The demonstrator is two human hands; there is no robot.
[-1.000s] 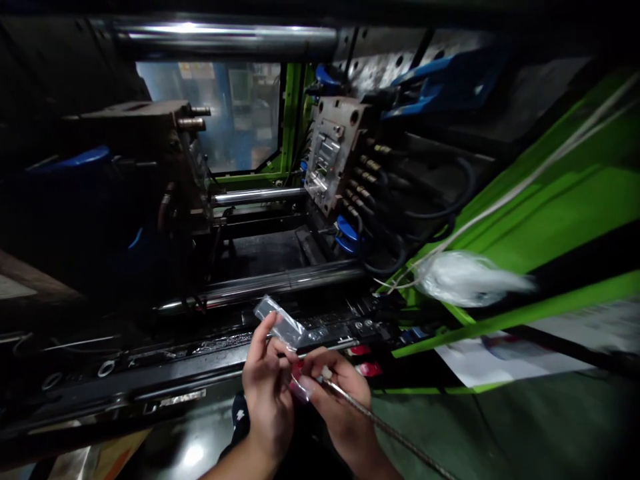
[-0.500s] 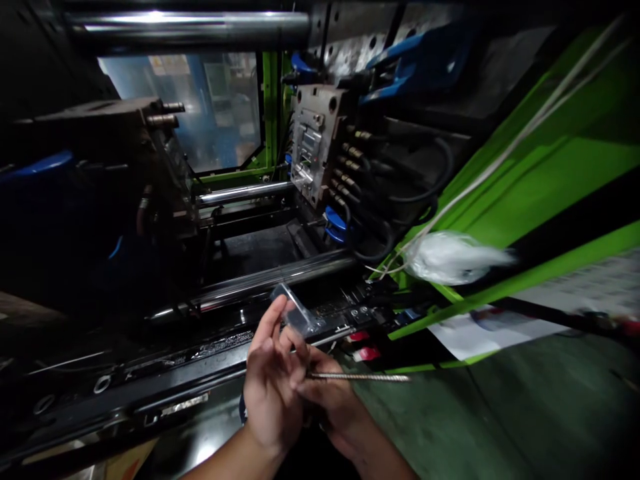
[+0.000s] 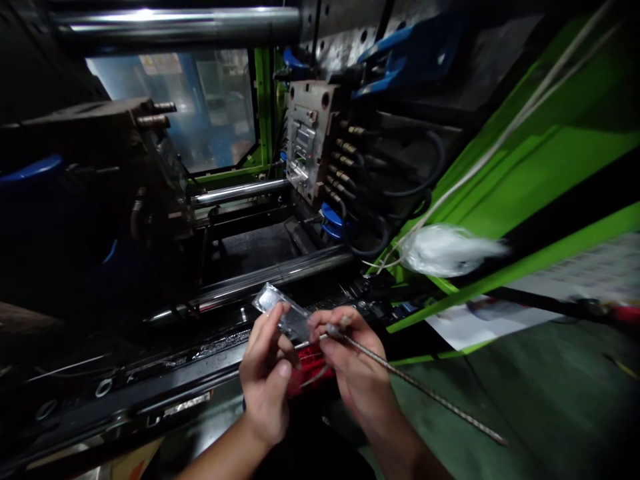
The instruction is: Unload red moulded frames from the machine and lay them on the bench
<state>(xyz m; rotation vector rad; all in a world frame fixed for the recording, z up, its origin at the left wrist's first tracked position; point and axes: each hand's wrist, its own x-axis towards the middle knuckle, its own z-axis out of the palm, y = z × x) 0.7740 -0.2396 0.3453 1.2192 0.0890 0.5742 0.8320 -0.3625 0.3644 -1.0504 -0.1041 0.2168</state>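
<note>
A clear, flat rectangular plastic part (image 3: 295,321) is tilted in front of me, held at its near edge. My left hand (image 3: 267,377) has its fingers against the part's left side, with the thumb bent inward. My right hand (image 3: 357,353) pinches near the part's right end and also grips a long thin ribbed metal rod (image 3: 425,388), which slants down to the right. Between my hands shows a red object (image 3: 313,368), partly hidden by the fingers; I cannot make out its kind.
Beyond my hands is an open moulding machine, with a steel mould half (image 3: 307,143) and hoses (image 3: 385,160) on its right. A polished bar (image 3: 255,283) crosses in front. A clear plastic bag (image 3: 450,250) hangs by the green door (image 3: 565,173).
My hands have moved apart. The rod has swung from nearly level to slanting down right, with more of it showing. The clear part has shifted left, and the red object has come into view.
</note>
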